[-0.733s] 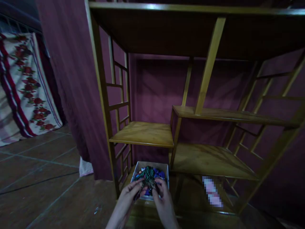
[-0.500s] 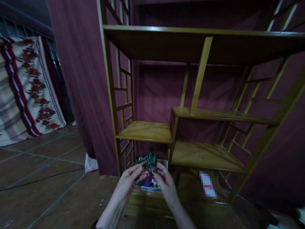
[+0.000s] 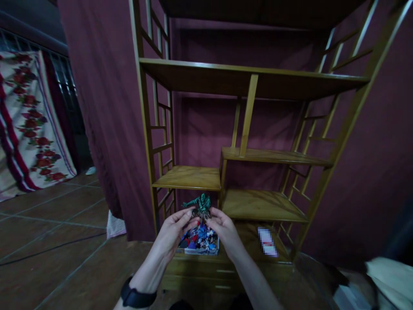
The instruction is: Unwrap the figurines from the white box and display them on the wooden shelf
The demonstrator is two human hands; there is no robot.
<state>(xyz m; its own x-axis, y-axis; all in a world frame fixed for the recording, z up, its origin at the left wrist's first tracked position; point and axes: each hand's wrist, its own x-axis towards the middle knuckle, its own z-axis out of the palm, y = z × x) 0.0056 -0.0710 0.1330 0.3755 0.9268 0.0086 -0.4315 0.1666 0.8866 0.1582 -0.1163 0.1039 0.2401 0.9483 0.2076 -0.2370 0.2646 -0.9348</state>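
Note:
A dark green figurine (image 3: pixel 202 204) with a brownish lower part is held up between both my hands. My left hand (image 3: pixel 176 226) pinches its left side with thumb and fingers. On the other side, my right hand (image 3: pixel 222 224) has its fingers closed against the base. Just below and behind them stands a shallow white box (image 3: pixel 201 251) filled with many small colourful pieces in blue, red and white. The box rests on the low bottom board of a wooden shelf unit. My fingers hide part of the figurine's base.
The wooden shelf unit (image 3: pixel 187 176) has stepped boards and lattice sides, with drawers below. A blurred pale object (image 3: pixel 267 242) lies on its bottom board at right. A purple curtain (image 3: pixel 106 129) hangs at left, a cable (image 3: pixel 54 249) crosses the floor, and a pale bundle (image 3: pixel 392 280) sits at lower right.
The figurine has been turned or tilted a little in my hands, so its outstretched left part shows more clearly. My view has shifted, and more of the box's contents show.

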